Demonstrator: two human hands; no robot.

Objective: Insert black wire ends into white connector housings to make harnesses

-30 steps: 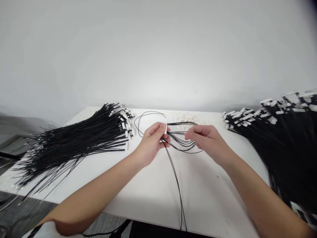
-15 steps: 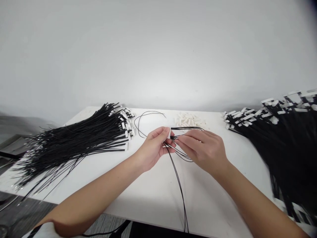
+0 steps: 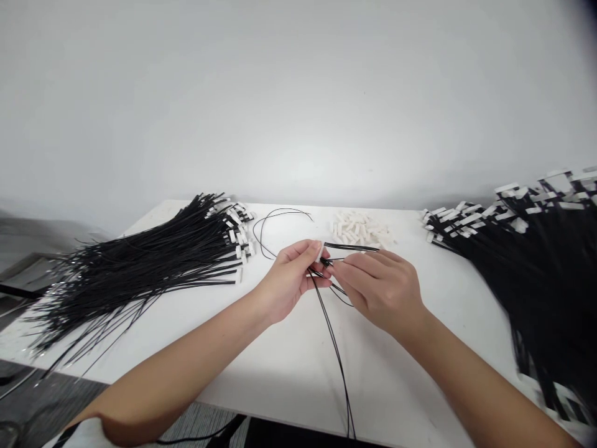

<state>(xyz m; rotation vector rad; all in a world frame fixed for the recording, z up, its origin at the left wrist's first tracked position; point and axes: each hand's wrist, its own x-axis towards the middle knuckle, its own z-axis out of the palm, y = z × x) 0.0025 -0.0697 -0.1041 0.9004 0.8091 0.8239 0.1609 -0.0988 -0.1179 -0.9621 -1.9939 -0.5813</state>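
Nearest the camera, a few thin black wires [image 3: 336, 354] run up from the front edge of the white table [image 3: 289, 367] to the two hands, which meet over the middle of the tabletop. The left hand [image 3: 286, 280] is pinched shut on a small white connector housing [image 3: 319, 253] between thumb and fingertips. The right hand [image 3: 380, 286] is closed on the end of one black wire, its fingertips almost touching the left hand's, with the wire tip right at the housing. Whether the tip is already inside cannot be made out. To do this well, I judge the housing should be held steady and square while the wire end is fed straight in, the loose loops kept clear of the fingers. Farther back lies a small heap of white connector housings [image 3: 359, 225]. At the left a big bundle of black wires with white ends [image 3: 149, 261] fans across the table; at the right a second, larger wire pile [image 3: 536, 261] reaches the table's edge
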